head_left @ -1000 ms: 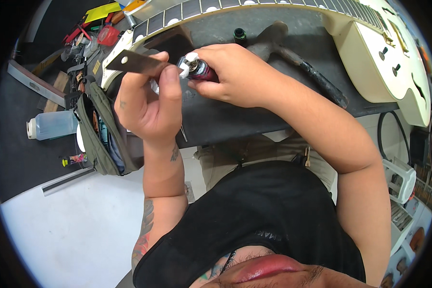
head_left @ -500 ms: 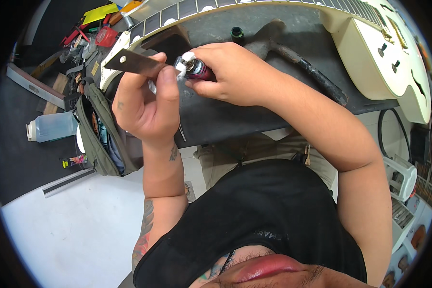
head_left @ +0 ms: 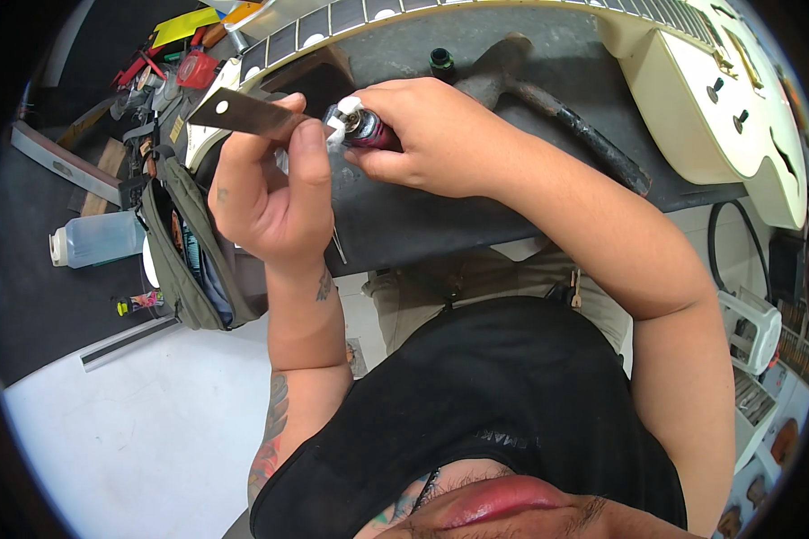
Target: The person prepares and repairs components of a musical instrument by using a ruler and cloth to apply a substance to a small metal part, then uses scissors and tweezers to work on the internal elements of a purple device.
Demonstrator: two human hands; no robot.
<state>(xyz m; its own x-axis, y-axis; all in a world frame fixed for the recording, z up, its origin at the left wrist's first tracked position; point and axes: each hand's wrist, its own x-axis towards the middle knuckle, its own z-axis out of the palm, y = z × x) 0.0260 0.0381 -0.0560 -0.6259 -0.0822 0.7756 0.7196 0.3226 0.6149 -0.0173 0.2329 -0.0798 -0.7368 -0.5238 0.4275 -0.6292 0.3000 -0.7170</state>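
My left hand (head_left: 274, 193) pinches a flat metal blade (head_left: 243, 114) with a round hole near its outer end. The blade's other end reaches toward white cotton tufts (head_left: 349, 105) on top of a vape device (head_left: 367, 130). My right hand (head_left: 431, 135) is wrapped around this dark purple, cylindrical device, its top tilted toward my left hand. Whether the blade's tip touches the cotton, I cannot tell. Most of the device's body is hidden by my right hand. A small black cap (head_left: 441, 61) with a green edge stands on the bench beyond my right hand.
A hammer (head_left: 566, 121) lies right of my hands. A cream guitar (head_left: 683, 117) stretches along the far side, its neck (head_left: 351, 22) above my hands. On the left are an open green bag (head_left: 175, 242), a clear bottle (head_left: 103, 238) and jumbled tools (head_left: 166, 72).
My left hand and the blade have shifted slightly left, and the blade's outer end sits a little higher. My right hand and the vape device have hardly moved.
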